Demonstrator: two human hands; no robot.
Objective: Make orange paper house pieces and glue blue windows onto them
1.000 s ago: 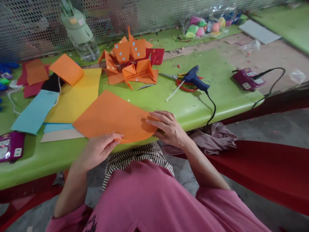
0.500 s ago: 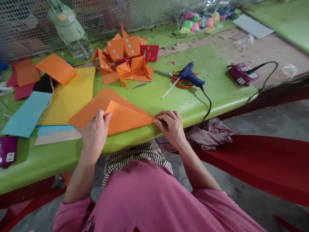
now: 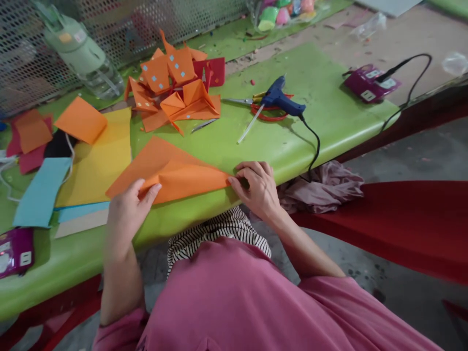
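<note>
A sheet of orange paper [image 3: 183, 181] lies at the near edge of the green table, with one part folded over the rest. My left hand [image 3: 127, 209] has thumb and fingers closed on the left side of the folded flap, which bulges and curves there. At the pointed right end, my right hand [image 3: 258, 187] pinches the tip of the paper between thumb and fingers. Beyond the sheet sits a cluster of folded orange paper pieces [image 3: 179, 92], some with small pale blue squares. A small metal blade [image 3: 204, 125] rests in front of that cluster.
A blue glue gun [image 3: 280, 100] lies over orange-handled scissors [image 3: 268, 114], its cable running off the table edge. Yellow paper [image 3: 104, 168] and blue paper [image 3: 42, 195] lie at left. Purple power sockets [image 3: 373, 84] sit at right. A water bottle [image 3: 84, 58] stands by the mesh.
My left hand has moved left and down along the flap, whose raised corner is now bent down and curved. The right hand stays at the tip. The view has shifted a little.
</note>
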